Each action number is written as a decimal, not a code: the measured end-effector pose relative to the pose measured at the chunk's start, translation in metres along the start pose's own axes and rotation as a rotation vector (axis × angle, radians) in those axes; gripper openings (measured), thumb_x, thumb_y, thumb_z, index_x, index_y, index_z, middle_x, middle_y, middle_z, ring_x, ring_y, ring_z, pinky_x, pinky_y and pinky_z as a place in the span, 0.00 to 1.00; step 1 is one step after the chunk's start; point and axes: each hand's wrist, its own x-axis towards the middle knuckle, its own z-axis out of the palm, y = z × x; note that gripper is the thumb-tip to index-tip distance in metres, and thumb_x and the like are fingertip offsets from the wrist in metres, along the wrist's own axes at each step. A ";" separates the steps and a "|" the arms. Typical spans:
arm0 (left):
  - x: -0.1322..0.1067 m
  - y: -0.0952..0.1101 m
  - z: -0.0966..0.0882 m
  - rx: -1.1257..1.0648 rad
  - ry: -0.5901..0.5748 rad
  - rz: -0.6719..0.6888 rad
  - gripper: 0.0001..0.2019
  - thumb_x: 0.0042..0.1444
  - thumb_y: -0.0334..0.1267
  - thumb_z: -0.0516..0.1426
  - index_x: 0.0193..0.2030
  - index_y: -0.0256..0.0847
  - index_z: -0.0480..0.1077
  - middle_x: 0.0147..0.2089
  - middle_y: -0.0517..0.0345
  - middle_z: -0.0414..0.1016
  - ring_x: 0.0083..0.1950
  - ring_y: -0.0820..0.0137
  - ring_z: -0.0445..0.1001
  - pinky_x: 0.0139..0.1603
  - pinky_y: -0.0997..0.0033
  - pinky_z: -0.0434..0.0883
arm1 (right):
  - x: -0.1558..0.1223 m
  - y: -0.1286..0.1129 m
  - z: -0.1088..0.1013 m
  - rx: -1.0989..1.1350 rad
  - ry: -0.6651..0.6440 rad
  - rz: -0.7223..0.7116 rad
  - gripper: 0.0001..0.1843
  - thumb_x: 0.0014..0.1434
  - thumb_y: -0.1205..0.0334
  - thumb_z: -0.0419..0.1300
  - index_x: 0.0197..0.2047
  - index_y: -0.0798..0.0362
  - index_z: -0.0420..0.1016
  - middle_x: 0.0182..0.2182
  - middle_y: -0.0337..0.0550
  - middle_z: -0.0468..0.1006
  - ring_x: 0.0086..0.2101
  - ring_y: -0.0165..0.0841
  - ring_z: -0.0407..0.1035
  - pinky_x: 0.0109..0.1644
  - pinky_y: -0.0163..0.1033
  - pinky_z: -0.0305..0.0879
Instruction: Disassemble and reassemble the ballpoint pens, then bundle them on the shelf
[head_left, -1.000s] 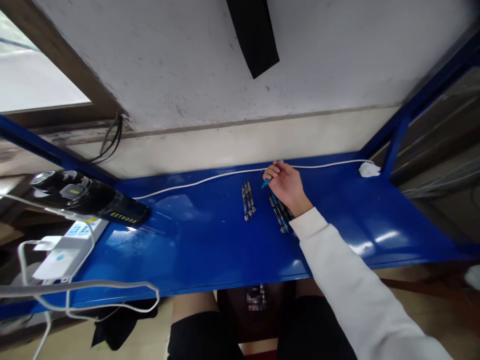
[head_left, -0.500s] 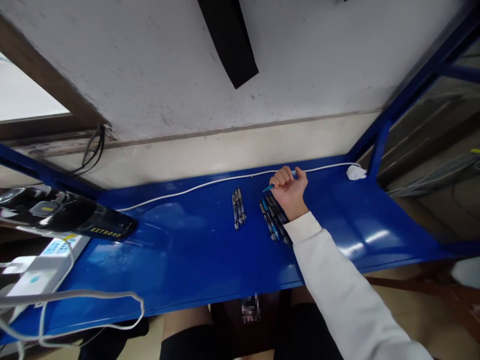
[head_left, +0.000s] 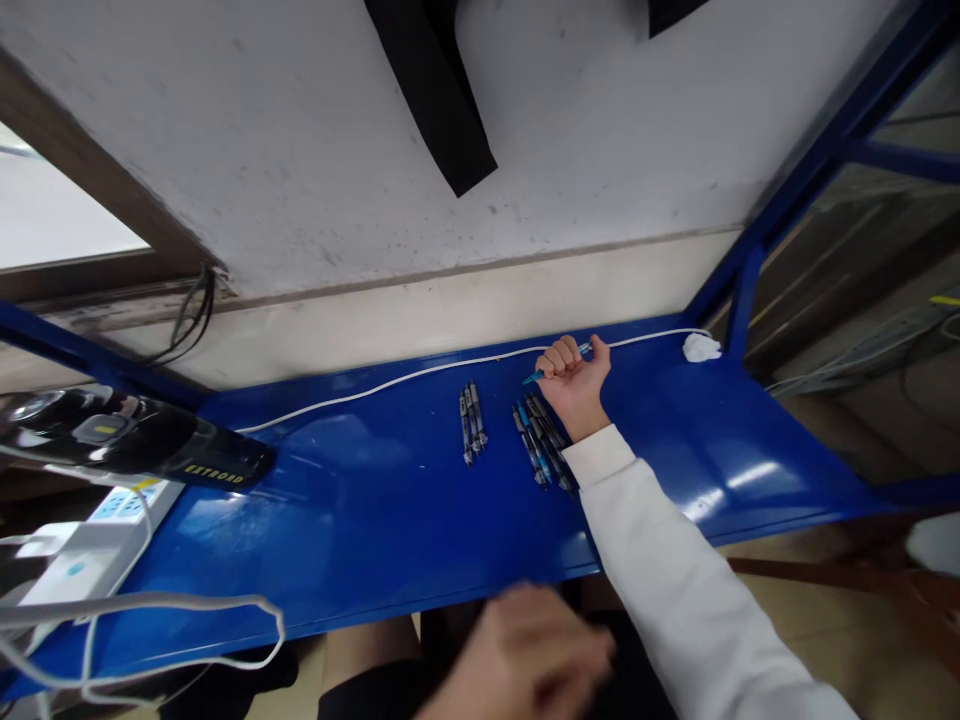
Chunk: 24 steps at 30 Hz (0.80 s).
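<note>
Right hand (head_left: 576, 388) palm up near the back of the blue table (head_left: 360, 540), fingers curled round a blue pen (head_left: 533, 378) that sits crosswise in the fist, one end poking out left of the fingers, the other showing by the raised thumb. Pen slim, bright blue, middle hidden by the fingers; on the table beside the wrist, a bunch of pens (head_left: 535, 445), mostly dark with some blue, and farther left three dark pens (head_left: 473, 418), greyish toward their far ends. Left hand (head_left: 525, 655) blurred at the near edge, fingers bent; cannot tell whether it grips anything.
</note>
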 end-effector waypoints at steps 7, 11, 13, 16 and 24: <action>0.103 -0.122 -0.143 0.608 0.437 -0.296 0.07 0.72 0.41 0.65 0.40 0.46 0.79 0.40 0.56 0.85 0.42 0.61 0.80 0.45 0.61 0.72 | 0.001 -0.007 0.009 -0.155 0.085 -0.044 0.29 0.71 0.51 0.64 0.25 0.46 0.50 0.20 0.33 0.58 0.24 0.32 0.61 0.39 0.42 0.75; 0.111 -0.161 -0.158 0.705 0.415 -0.380 0.13 0.71 0.46 0.66 0.36 0.45 0.73 0.35 0.58 0.79 0.41 0.63 0.78 0.41 0.65 0.67 | -0.010 -0.021 -0.008 -0.439 0.115 -0.113 0.24 0.72 0.34 0.59 0.35 0.45 0.73 0.28 0.39 0.73 0.30 0.36 0.71 0.37 0.43 0.74; 0.105 -0.166 -0.153 0.701 0.446 -0.391 0.13 0.71 0.48 0.65 0.38 0.46 0.73 0.36 0.59 0.79 0.41 0.63 0.78 0.40 0.65 0.66 | -0.028 -0.029 -0.018 -0.720 0.091 -0.212 0.28 0.75 0.29 0.56 0.41 0.45 0.79 0.25 0.36 0.70 0.26 0.35 0.67 0.34 0.42 0.71; 0.098 -0.165 -0.148 0.703 0.450 -0.383 0.10 0.73 0.46 0.64 0.41 0.46 0.73 0.37 0.58 0.79 0.43 0.61 0.78 0.42 0.64 0.66 | -0.068 -0.044 -0.030 -1.289 -0.070 -0.300 0.23 0.79 0.37 0.58 0.56 0.45 0.85 0.38 0.44 0.83 0.40 0.39 0.79 0.48 0.46 0.77; 0.099 -0.161 -0.147 0.689 0.444 -0.405 0.04 0.75 0.41 0.61 0.45 0.47 0.74 0.39 0.56 0.80 0.46 0.58 0.80 0.45 0.61 0.68 | -0.120 -0.066 -0.060 -2.035 -0.267 -0.462 0.22 0.82 0.52 0.55 0.72 0.45 0.78 0.62 0.56 0.82 0.60 0.53 0.80 0.64 0.60 0.77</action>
